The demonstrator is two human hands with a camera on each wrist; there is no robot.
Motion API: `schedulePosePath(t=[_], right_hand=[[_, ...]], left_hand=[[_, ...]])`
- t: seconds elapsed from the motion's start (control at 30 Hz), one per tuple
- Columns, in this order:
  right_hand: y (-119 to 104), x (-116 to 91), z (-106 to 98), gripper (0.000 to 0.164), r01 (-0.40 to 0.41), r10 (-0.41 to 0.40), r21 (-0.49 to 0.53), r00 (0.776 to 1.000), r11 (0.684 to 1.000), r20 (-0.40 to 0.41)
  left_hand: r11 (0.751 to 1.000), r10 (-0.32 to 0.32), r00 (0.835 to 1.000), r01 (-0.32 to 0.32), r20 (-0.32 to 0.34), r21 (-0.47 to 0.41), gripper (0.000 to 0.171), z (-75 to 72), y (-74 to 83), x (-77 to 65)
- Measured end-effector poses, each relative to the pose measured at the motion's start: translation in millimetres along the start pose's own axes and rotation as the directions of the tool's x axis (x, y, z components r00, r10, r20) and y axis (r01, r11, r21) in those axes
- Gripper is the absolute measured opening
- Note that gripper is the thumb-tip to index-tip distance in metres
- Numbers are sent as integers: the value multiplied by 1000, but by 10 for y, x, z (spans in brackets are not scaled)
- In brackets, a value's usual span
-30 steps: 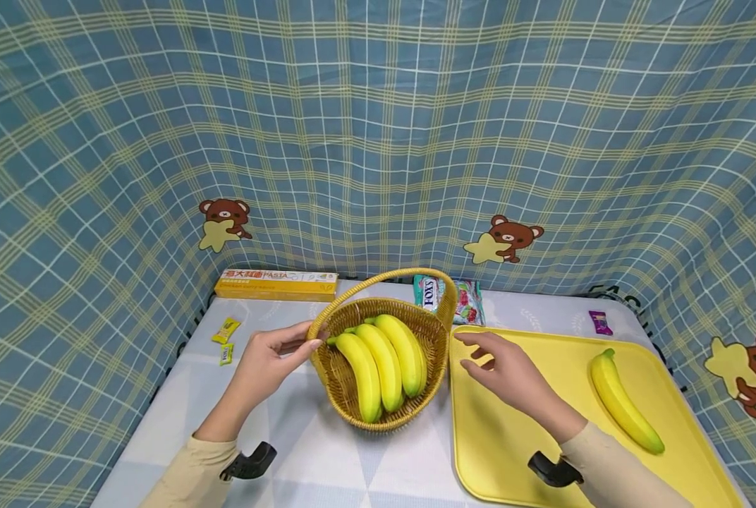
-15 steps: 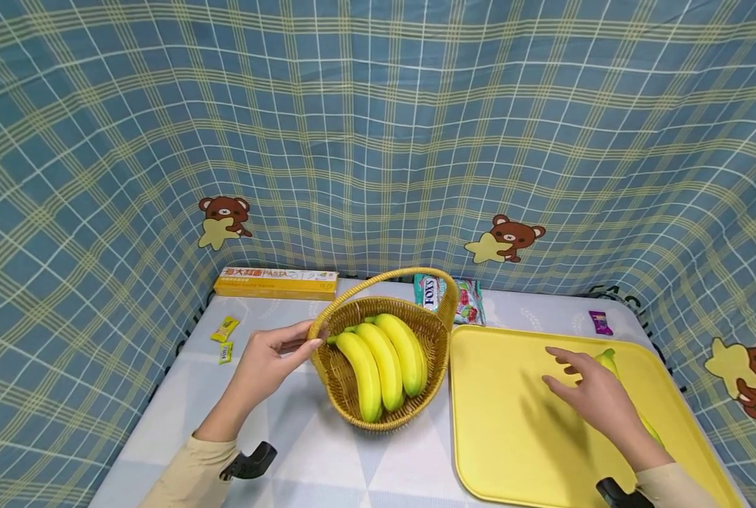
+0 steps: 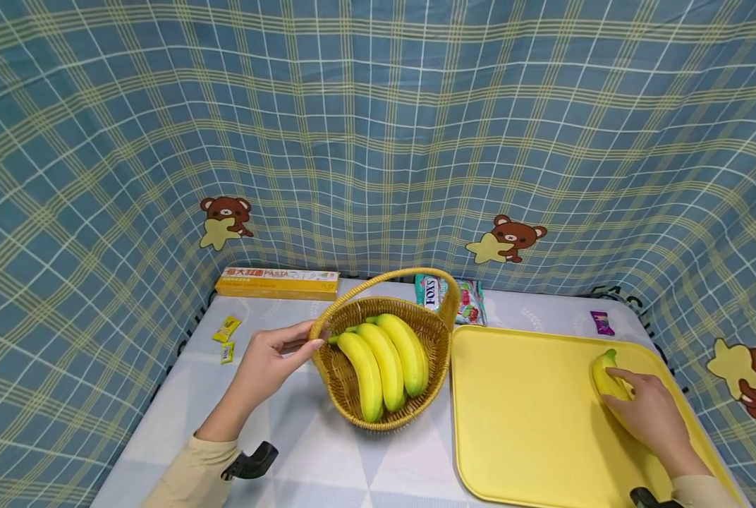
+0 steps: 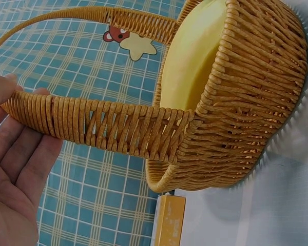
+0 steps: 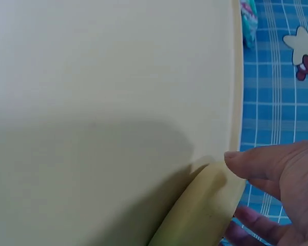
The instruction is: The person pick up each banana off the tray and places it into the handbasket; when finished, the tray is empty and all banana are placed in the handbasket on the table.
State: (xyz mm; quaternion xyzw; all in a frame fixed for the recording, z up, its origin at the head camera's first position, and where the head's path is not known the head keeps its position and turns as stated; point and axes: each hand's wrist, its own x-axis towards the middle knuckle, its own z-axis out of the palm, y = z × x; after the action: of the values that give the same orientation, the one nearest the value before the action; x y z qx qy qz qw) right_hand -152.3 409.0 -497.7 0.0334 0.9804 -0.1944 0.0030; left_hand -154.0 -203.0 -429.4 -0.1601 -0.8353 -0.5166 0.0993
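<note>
A wicker basket [image 3: 438,342] stands mid-table, tipped so that its inside faces me; several yellow bananas [image 3: 387,363] lie side by side in it. With thumb and fingers, my left hand [image 3: 265,367] holds the left side of the basket's arched handle [image 4: 92,120]. On the right, a single banana [image 3: 602,372] lies on the yellow tray [image 3: 530,423]. My right hand [image 3: 654,416] grips it near its upper part, thumb on one side and fingers on the other. The hand hides the banana's lower part in the head view.
Behind the basket lie a yellow pasta box [image 3: 276,285] and a green candy bag [image 3: 470,303]. Two small yellow candies, including this one [image 3: 227,329], lie at the left; a purple candy [image 3: 602,323] sits beyond the tray. Plaid curtains [image 3: 378,141] wall the table.
My right hand has moved from beside the basket rightward across the tray and down onto the lone banana. My left hand and the basket stay in place.
</note>
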Motion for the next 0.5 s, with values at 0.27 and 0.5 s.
schedulePosePath(t=[0.27, 0.5], right_hand=[[100, 31, -43, 73, -60, 63, -29, 988, 998, 139], [116, 43, -48, 86, -78, 88, -55, 975, 995, 202]], left_hand=[[1000, 4, 1000, -4, -7, 4, 36, 11, 21, 1], [1000, -1, 1000, 1, -5, 1, 36, 7, 40, 2]])
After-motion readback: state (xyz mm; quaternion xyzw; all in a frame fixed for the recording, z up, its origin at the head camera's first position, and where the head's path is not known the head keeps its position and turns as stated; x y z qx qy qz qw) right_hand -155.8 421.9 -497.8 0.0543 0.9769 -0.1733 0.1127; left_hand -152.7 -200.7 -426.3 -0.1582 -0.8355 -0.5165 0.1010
